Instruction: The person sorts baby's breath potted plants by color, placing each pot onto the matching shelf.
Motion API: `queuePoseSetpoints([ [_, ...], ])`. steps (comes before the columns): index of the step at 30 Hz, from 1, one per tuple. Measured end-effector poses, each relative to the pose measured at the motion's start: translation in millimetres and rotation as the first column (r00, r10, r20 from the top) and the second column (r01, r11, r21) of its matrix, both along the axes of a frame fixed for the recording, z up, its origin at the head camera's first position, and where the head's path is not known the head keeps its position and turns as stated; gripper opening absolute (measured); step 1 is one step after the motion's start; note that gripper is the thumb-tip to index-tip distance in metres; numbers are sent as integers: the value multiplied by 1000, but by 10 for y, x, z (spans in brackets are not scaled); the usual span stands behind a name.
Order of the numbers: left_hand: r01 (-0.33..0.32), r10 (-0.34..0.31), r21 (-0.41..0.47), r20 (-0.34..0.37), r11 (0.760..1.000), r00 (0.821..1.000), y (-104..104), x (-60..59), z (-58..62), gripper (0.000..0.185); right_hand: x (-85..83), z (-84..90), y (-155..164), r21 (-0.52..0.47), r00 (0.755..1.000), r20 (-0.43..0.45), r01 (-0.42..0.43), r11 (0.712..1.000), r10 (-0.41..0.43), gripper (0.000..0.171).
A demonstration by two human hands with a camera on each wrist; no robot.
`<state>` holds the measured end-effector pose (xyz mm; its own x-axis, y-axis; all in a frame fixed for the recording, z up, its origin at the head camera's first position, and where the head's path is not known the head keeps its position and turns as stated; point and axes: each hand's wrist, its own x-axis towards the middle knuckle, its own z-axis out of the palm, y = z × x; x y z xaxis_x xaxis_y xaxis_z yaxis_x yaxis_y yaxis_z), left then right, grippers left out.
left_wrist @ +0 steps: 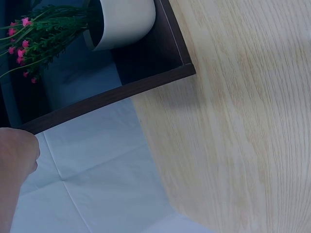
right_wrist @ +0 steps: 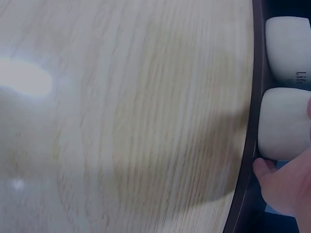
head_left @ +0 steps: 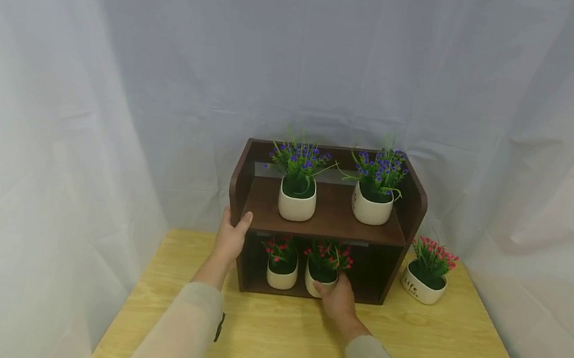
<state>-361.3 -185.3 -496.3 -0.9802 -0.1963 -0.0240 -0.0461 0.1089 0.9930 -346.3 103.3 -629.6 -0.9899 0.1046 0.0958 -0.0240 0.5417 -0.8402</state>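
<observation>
A dark brown two-level wooden shelf [head_left: 324, 224] stands at the back of a light wood table [head_left: 405, 355]. My left hand [head_left: 231, 235] grips its left side panel, thumb on the front edge. My right hand [head_left: 337, 298] holds a white pot of pink flowers [head_left: 323, 268] on the lower level, next to a second such pot [head_left: 283, 262]. In the right wrist view both white pots [right_wrist: 284, 122] sit inside the shelf's dark edge [right_wrist: 251, 136] with my fingers [right_wrist: 286, 187] at the nearer one. In the left wrist view my hand [left_wrist: 17, 167] is beside the shelf panel [left_wrist: 112, 94].
Two white pots of purple flowers [head_left: 299, 181] [head_left: 375, 185] stand on the upper level. A third pink-flower pot [head_left: 427, 271] sits on the table right of the shelf. White cloth [head_left: 50, 139] hangs behind and on both sides.
</observation>
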Motion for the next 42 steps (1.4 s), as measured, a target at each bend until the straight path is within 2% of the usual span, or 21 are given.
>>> queuePoseSetpoints([
  [11, 1, -1, -2, 24, 1000, 1000, 3, 9, 3, 96, 25, 4, 9, 9, 998, -57, -17, 1000, 17, 73],
  [18, -8, 8, 6, 22, 1000, 1000, 16, 7, 25, 94, 126, 42, 29, -51, 995, -100, -14, 999, 9, 77],
  [23, -9, 9, -2, 38, 1000, 999, 22, 25, 40, 96, 290, 126, 64, -100, 997, -75, -11, 995, 4, 88],
  [27, -7, 7, -3, 40, 1000, 999, 24, 30, 35, 95, 431, 142, 121, -126, 997, -78, -11, 992, 1, 87],
  [36, 0, 0, 0, 22, 1000, 1000, 31, 33, 34, 91, 831, -21, 323, -196, 1000, -3, 16, 980, -17, 76],
  [42, -10, 10, 3, 39, 1000, 999, 35, 42, 46, 94, 1060, -72, 508, -227, 999, 36, 44, 973, -37, 74],
])
